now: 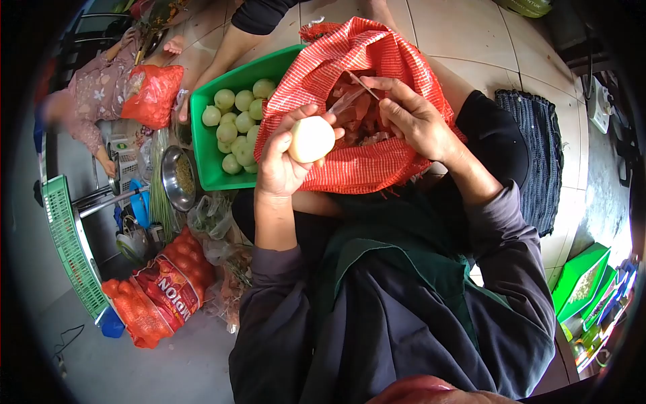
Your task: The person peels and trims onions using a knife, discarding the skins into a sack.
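Observation:
A peeled onion (311, 139), pale and smooth, rests in my left hand (279, 161), its fingers curled around it from below and behind. My right hand (418, 121) grips a small knife (364, 85) between thumb and fingers, the thin blade pointing up and left, apart from the onion. Beneath both hands lies a red-and-white woven sack (350, 174), its mouth folded open. Onion skins (367, 121) fill the part of it that shows. To the left, a green crate (202, 158) holds several peeled onions (242, 121).
A red mesh bag of onions (165, 289) stands at lower left, near a metal bowl (178, 178) and a green basket (70, 236). Another person (101, 101) sits at upper left beside a red bag (153, 97). At right lie a dark woven mat (531, 158) and green trays (580, 283).

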`<state>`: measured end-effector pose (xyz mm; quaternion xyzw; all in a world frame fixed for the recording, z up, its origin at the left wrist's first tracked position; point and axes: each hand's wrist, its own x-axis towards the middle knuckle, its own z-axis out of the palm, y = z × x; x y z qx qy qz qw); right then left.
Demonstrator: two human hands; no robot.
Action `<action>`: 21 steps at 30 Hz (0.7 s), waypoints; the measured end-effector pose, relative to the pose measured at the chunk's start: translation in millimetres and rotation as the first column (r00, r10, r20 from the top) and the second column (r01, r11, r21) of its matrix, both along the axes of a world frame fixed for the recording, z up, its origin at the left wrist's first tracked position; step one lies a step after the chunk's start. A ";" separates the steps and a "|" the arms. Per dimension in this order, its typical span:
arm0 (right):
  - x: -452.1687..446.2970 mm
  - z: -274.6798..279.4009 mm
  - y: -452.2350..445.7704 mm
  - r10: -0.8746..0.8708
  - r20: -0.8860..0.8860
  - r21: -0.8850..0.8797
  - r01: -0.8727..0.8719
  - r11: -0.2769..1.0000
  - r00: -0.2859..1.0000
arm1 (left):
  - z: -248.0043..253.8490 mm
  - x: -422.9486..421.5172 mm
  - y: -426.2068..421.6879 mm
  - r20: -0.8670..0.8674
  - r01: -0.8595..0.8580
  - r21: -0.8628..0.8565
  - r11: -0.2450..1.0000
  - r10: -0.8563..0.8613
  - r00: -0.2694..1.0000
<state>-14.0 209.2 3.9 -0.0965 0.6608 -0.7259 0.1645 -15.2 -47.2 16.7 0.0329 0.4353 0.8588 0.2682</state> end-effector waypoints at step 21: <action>-0.1 21.8 -1.5 -0.173 -0.214 0.424 0.250 0.870 0.962 | 23.5 -22.2 43.8 -0.333 -0.147 -0.930 0.336 -0.605 0.723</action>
